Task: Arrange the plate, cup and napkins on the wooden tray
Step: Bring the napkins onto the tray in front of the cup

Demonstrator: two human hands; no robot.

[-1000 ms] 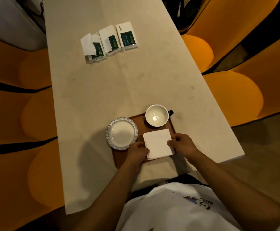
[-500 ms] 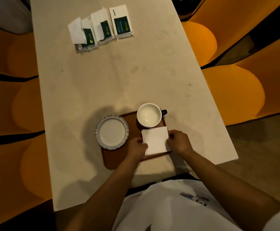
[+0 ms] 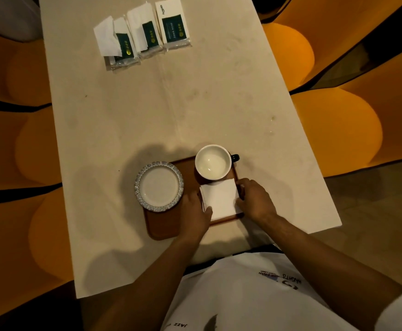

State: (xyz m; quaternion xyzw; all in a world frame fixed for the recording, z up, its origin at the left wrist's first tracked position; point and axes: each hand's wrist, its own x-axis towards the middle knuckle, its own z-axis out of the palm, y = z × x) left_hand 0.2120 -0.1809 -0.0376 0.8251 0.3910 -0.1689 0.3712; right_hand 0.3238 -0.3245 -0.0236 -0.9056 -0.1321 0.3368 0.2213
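A square stack of white paper napkins [image 3: 219,198] lies on the brown wooden tray [image 3: 161,225] between both hands. The left hand [image 3: 195,211] and right hand [image 3: 255,199] press open fingers against its sides, gripping nothing. Behind it stands a white cup [image 3: 213,162]; a blue-rimmed plate [image 3: 158,186] overhangs the tray's left edge on the pale counter [image 3: 171,103].

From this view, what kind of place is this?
Probably a café or casual eatery. A long pale table sits between rounded orange seats, three branded tissue packs lie at the far end, and a wooden tray carries a cup, plate and napkins.
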